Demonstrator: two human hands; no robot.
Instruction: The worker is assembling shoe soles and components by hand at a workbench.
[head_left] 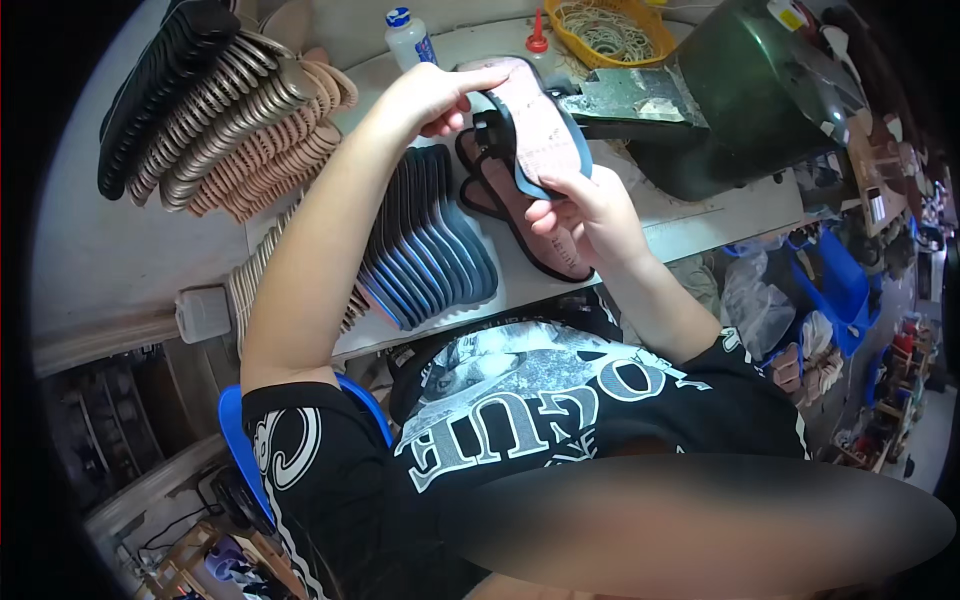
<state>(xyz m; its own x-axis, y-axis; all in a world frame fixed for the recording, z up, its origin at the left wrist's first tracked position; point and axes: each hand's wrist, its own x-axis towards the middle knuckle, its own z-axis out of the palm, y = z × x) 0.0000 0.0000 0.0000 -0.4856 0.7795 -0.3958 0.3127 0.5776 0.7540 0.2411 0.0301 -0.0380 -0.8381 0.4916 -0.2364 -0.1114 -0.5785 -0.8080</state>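
Observation:
A shoe sole (540, 130) with a pale pink face and a dark blue edge is held up over the table, tilted, between both hands. My left hand (440, 100) pinches its far end, thumb laid along the pink face. The near end is gripped by my right hand (590, 215), with the thumb on top and fingers curled at the edge. Below it on the table lies a sandal (550, 245) with a pinkish footbed and dark rim. Black straps (487, 135) show beside the held sole, partly hidden by it.
A row of dark blue soles (425, 240) stands left of my hands. Farther left are piled beige and black soles (230, 110). Behind are a white bottle (410, 40), a red-nozzled bottle (537, 35) and a yellow basket (655, 30) of bands. A green machine (760, 90) stands right.

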